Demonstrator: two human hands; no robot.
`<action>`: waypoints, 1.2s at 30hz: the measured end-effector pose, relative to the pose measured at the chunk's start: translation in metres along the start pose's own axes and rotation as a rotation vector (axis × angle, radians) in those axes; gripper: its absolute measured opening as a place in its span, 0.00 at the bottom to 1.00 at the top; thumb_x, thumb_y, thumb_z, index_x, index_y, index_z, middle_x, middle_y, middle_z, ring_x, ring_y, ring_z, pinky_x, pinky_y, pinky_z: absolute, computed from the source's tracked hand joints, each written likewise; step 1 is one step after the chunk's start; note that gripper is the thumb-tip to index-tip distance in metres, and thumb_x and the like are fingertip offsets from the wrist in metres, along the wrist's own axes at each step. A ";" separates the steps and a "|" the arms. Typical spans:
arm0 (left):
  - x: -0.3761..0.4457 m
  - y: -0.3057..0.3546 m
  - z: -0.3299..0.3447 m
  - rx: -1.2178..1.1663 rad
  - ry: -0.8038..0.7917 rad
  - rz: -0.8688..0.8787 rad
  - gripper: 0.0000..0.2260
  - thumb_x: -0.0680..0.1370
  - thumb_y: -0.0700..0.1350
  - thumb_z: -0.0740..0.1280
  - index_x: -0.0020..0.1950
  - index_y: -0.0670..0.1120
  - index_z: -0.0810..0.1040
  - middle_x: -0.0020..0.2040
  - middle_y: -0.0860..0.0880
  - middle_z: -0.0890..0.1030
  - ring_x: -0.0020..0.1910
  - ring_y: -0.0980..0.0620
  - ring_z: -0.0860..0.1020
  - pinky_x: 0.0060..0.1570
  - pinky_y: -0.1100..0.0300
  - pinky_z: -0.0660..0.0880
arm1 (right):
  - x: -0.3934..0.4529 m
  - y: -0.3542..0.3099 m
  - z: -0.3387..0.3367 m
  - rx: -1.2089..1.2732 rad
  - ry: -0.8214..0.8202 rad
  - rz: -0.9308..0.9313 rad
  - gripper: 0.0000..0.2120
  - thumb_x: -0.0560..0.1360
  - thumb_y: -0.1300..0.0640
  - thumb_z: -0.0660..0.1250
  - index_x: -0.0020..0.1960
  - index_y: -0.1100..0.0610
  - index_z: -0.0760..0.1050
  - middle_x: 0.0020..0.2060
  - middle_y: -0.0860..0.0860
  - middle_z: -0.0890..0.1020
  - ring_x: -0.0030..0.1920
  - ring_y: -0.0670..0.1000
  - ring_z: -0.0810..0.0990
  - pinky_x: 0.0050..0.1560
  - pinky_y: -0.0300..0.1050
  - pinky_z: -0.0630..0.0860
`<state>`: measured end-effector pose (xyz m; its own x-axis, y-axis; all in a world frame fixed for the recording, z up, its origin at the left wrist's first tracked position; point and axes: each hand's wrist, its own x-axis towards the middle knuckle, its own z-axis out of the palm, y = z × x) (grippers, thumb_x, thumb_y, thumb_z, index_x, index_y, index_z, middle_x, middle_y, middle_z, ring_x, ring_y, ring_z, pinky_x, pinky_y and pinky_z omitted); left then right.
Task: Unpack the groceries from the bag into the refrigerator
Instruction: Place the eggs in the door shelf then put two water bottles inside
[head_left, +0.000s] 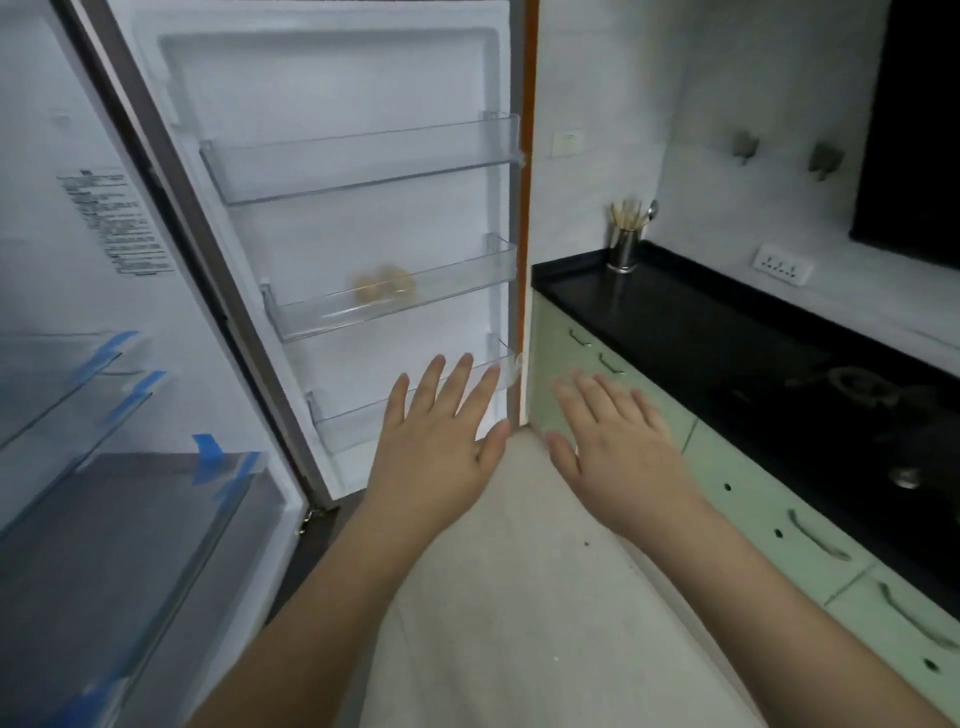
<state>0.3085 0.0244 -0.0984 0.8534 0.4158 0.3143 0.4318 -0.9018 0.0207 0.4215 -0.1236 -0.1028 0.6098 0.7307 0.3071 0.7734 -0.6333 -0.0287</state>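
**Refrigerator door open, both hands held out flat**

Refrigerator (130, 364) stands on the left with its door (332, 104) swung wide open, the tall door running up and down and its inside facing us. Nearest, the left hand (441, 447) and right hand (618, 457) reach forward with fingers straight and spread, holding nothing. Farther off, two round tan foods (384, 286) sit in the middle door shelf (395, 306). A black counter (727, 338) runs along the right, with a metal cup (623, 249) at its far end.

Clear plastic door bins (363, 156), glossy black countertop (701, 332)
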 end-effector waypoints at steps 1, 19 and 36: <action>0.002 0.011 -0.001 -0.008 -0.004 0.030 0.28 0.80 0.62 0.39 0.80 0.59 0.45 0.81 0.53 0.48 0.80 0.50 0.44 0.72 0.51 0.34 | -0.009 0.009 -0.004 -0.013 -0.002 0.030 0.29 0.77 0.43 0.46 0.72 0.55 0.66 0.69 0.55 0.72 0.69 0.57 0.70 0.69 0.59 0.65; -0.061 0.317 -0.013 -0.171 -0.037 0.677 0.30 0.79 0.62 0.38 0.80 0.56 0.54 0.81 0.51 0.54 0.80 0.49 0.46 0.73 0.48 0.34 | -0.288 0.189 -0.082 -0.205 0.027 0.643 0.28 0.78 0.44 0.48 0.72 0.56 0.68 0.70 0.56 0.72 0.70 0.57 0.70 0.69 0.58 0.67; -0.127 0.525 -0.040 -0.192 0.017 1.294 0.32 0.78 0.64 0.36 0.80 0.55 0.52 0.81 0.50 0.54 0.80 0.48 0.47 0.76 0.46 0.41 | -0.466 0.253 -0.143 -0.351 0.113 1.168 0.29 0.77 0.43 0.49 0.71 0.56 0.69 0.69 0.56 0.73 0.68 0.58 0.71 0.65 0.57 0.70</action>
<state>0.4154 -0.5067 -0.0899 0.6121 -0.7595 0.2202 -0.7426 -0.6478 -0.1701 0.3086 -0.6611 -0.1175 0.8739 -0.3375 0.3499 -0.3275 -0.9406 -0.0893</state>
